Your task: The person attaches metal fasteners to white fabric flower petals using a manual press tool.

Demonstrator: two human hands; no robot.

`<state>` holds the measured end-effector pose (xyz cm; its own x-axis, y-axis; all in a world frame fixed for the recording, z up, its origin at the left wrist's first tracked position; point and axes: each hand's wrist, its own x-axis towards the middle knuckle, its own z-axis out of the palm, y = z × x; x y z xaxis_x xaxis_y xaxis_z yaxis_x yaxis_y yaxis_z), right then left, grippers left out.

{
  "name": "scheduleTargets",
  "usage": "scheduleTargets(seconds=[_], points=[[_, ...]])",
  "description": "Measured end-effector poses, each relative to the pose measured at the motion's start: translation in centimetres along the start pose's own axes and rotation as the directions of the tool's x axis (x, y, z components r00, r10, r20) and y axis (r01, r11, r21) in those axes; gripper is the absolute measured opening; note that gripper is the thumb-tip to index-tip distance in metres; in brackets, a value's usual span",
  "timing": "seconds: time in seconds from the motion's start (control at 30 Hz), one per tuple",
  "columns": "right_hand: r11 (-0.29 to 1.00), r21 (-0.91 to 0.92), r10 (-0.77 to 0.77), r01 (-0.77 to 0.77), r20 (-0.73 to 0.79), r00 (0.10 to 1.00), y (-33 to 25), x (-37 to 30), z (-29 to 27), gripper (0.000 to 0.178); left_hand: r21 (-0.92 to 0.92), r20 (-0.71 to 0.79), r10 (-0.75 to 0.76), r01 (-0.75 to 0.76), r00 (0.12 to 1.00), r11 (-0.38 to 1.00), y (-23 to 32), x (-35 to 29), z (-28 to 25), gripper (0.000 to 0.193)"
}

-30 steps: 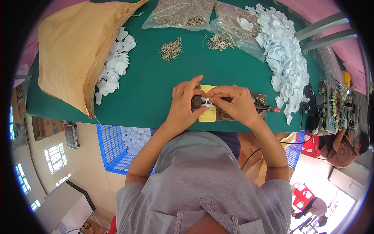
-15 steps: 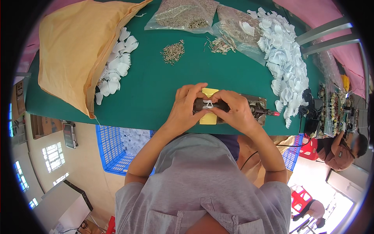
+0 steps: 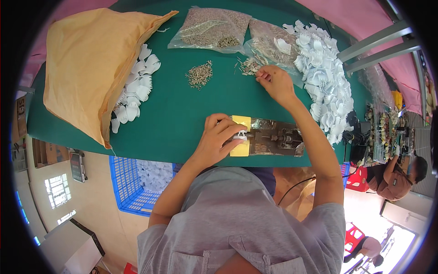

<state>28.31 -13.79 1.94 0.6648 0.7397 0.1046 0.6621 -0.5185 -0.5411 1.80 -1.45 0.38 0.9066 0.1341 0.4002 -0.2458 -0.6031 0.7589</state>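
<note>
A white plastic piece (image 3: 240, 135) is pinched, seemingly for steadiness, by the left hand (image 3: 214, 142); whether the right hand (image 3: 277, 85) holds anything cannot be told.

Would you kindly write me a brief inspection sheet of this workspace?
Surface: green tabletop.
Work items: white piece at left end of dark fixture; rod pile.
Clutter: paper sack, clear bags, heaps of white parts, second rod pile.
Left hand: fingers on white piece.
Right hand: at the rod pile; grasp unclear.
Cables: black cable beyond the near table edge, right.
Surroundings: blue basket, red stools, co-workers.
</note>
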Motion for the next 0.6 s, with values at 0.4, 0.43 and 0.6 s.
scheduleTargets(seconds=[0.4,0.43,0.6], points=[[1.0,-0.021,0.013,-0.013,0.018,1.0,0.7,0.8,0.7,0.012,-0.012,-0.01,0.006,-0.006,1.0,1.0,-0.1,-0.2,0.0,0.033],[0.999,-0.036,0.021,-0.021,0.023,0.999,0.9,0.8,0.7,0.014,-0.009,-0.008,0.02,-0.02,1.0,1.0,0.0,-0.3,0.1,0.033],[0.977,-0.136,-0.147,0.166,0.14,0.979,0.9,-0.1,1.3,0.016,-0.011,0.001,-0.013,0.013,1.0,1.0,0.0,-0.3,0.3,0.032]])
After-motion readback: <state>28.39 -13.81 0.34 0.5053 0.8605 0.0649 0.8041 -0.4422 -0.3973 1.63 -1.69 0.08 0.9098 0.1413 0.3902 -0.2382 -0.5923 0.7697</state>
